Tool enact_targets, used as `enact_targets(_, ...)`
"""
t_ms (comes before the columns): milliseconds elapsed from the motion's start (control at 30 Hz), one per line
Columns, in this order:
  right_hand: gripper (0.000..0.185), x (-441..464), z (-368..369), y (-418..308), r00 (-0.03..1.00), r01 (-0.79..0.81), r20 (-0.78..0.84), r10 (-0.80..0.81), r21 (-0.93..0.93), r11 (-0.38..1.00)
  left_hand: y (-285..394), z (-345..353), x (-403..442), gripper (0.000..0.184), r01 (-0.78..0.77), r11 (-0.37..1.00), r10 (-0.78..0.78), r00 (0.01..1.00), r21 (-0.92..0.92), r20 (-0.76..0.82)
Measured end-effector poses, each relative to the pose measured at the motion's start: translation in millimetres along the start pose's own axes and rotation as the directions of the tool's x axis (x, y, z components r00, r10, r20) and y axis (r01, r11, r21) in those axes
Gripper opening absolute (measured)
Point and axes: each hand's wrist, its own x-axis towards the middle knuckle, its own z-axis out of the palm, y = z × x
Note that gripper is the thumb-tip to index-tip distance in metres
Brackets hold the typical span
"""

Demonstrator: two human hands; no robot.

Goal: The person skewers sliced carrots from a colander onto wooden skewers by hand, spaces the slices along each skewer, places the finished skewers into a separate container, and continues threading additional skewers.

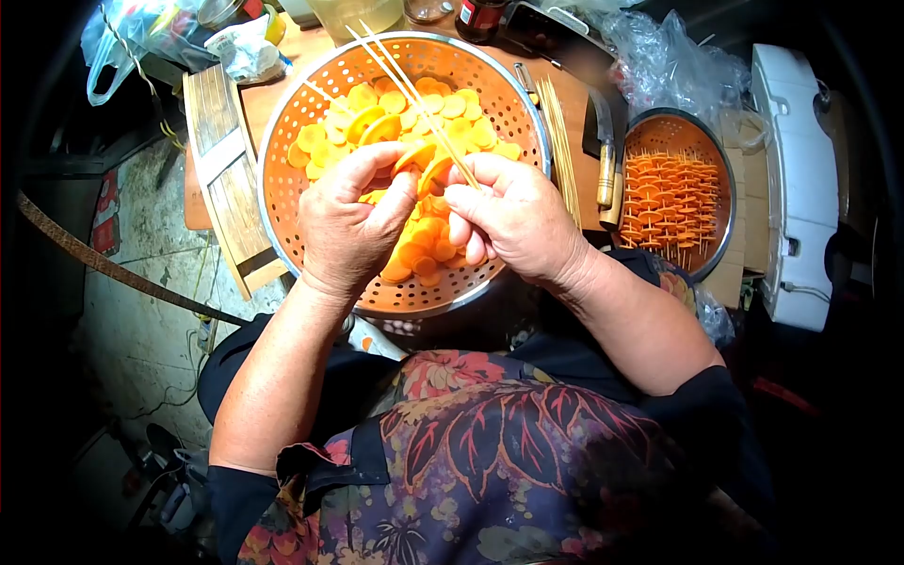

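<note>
Over a perforated metal colander (517, 89) full of round carrot slices (424, 245), both hands work close together. Between the fingertips of my left hand (348, 212) is a carrot slice (412, 157). More slices stand in a row on a thin skewer (325, 94) that points up and to the left; part of it is hidden by the fingers. My right hand (518, 212) is closed around two bare bamboo skewers (400, 83) that slant up over the colander. A further carrot slice (435, 175) sits right by its fingertips.
To the right lie a bundle of bamboo skewers (559, 141), a wooden-handled knife (605, 174), and a smaller colander (680, 121) holding skewered carrot slices (669, 202). A wooden slicer (221, 151) leans at the left. Plastic bags (659, 61) and a bottle (480, 17) stand behind.
</note>
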Motion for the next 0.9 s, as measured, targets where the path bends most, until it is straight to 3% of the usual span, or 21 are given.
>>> enact_targets(267, 0.020, 1.2, 0.3, -1.0, 1.000, 0.008, 0.007, -0.008, 0.009, 1.000, -3.0, -1.4, 1.3, 0.019, 0.012, 1.000, -0.012, 1.000, 0.028, 0.007)
enact_targets(367, 0.020, 1.2, -0.5, -5.8, 1.000, 0.018, -0.002, -0.018, 0.022, 1.000, -1.3, -9.1, 3.8, 0.021, 0.022, 0.998, -0.022, 1.000, -0.056, 0.007)
enact_targets(467, 0.020, 0.5, -1.1, -8.5, 0.999, 0.029, -0.016, -0.029, 0.007, 1.000, 5.8, -19.1, 11.3, 0.014, 0.065, 0.979, -0.085, 0.992, -0.192, -0.096)
enact_targets(567, 0.019, 0.6, 0.2, -6.9, 0.999, 0.036, -0.007, -0.035, 0.016, 0.999, -3.8, -21.0, 16.6, 0.017, 0.080, 0.997, -0.081, 0.991, -0.010, -0.102)
enact_targets(667, 0.017, 1.5, -0.3, -5.4, 1.000, 0.027, 0.012, -0.027, 0.036, 0.999, 1.8, -15.6, 12.8, 0.019, 0.111, 0.993, -0.108, 0.991, 0.042, -0.073)
enact_targets(767, 0.018, 1.1, 0.1, -6.2, 0.999, -0.002, 0.043, 0.001, 0.019, 1.000, -10.3, -15.3, 13.7, 0.017, 0.080, 0.995, -0.085, 0.991, -0.055, -0.103)
enact_targets(900, 0.023, -0.8, -0.6, -6.2, 0.998, -0.018, 0.058, 0.016, 0.038, 0.999, -6.7, -17.9, 11.9, 0.015, 0.054, 0.999, -0.053, 0.995, 0.002, -0.090)
